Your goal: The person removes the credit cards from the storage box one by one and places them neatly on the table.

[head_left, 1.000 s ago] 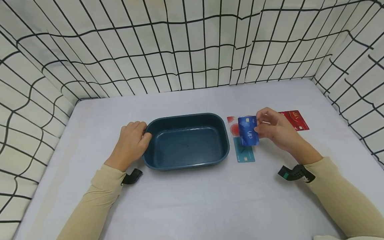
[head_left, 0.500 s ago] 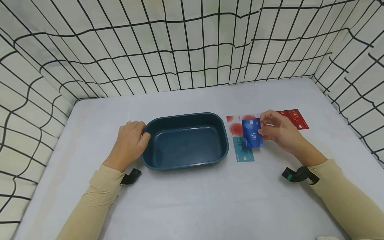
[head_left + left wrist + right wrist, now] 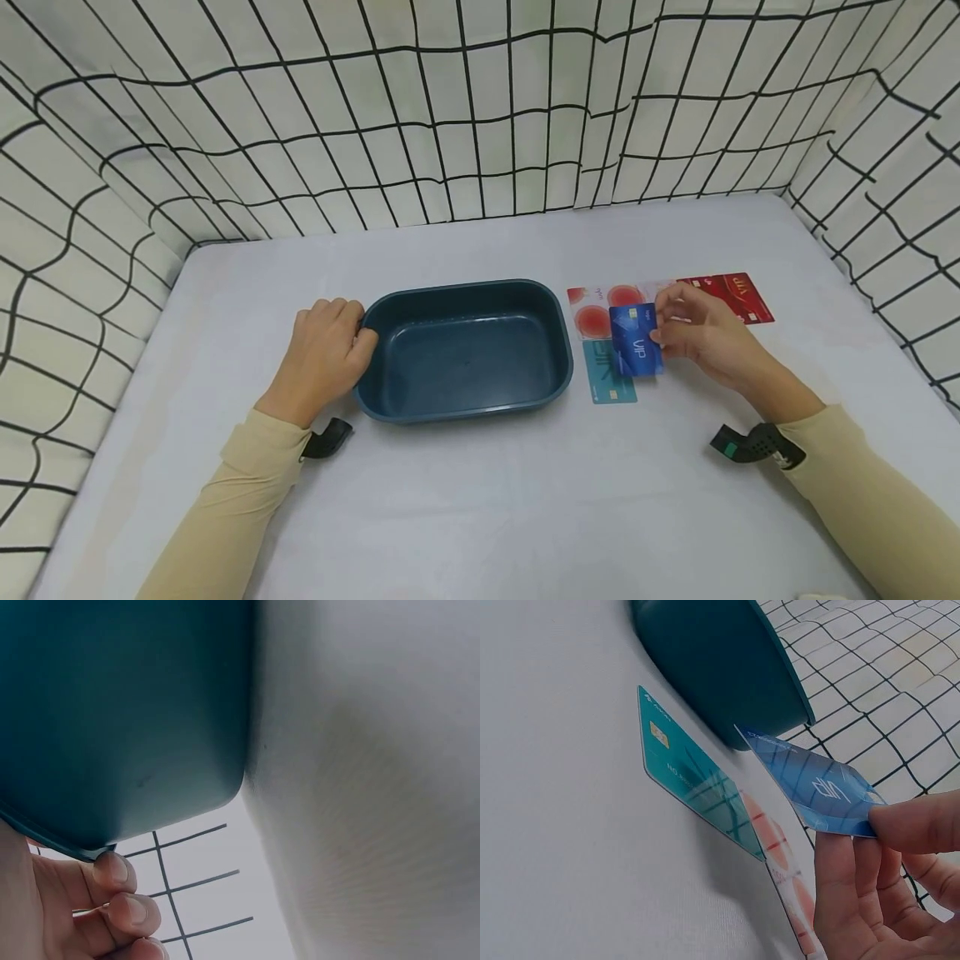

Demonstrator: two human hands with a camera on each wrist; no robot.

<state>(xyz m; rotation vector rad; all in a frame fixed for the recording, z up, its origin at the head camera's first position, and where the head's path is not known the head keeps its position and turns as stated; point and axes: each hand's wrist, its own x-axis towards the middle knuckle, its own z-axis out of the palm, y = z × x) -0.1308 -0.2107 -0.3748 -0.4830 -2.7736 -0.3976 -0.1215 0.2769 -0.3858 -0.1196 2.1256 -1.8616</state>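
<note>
A blue VIP card (image 3: 636, 340) is pinched between the thumb and fingers of my right hand (image 3: 701, 337). In the right wrist view the blue card (image 3: 821, 787) is held tilted above the table, over a teal card (image 3: 694, 780). My left hand (image 3: 324, 354) grips the left rim of a dark teal plastic basin (image 3: 465, 367), thumb over the edge. Its curled fingertips (image 3: 131, 911) show under the rim in the left wrist view. A white card with red circles (image 3: 592, 319) lies right of the basin, partly behind the blue card. Beyond my right hand lies a red VIP card (image 3: 738, 296).
The white tabletop (image 3: 480, 500) carries the basin and the cards. Black wire grid panels (image 3: 450, 125) over white backing stand along the back and both sides. A black wrist device (image 3: 753, 443) sits at each cuff.
My right hand has moved slightly right and toward me with the blue card, uncovering more of the white-and-red card and the teal card. The left hand still grips the basin rim.
</note>
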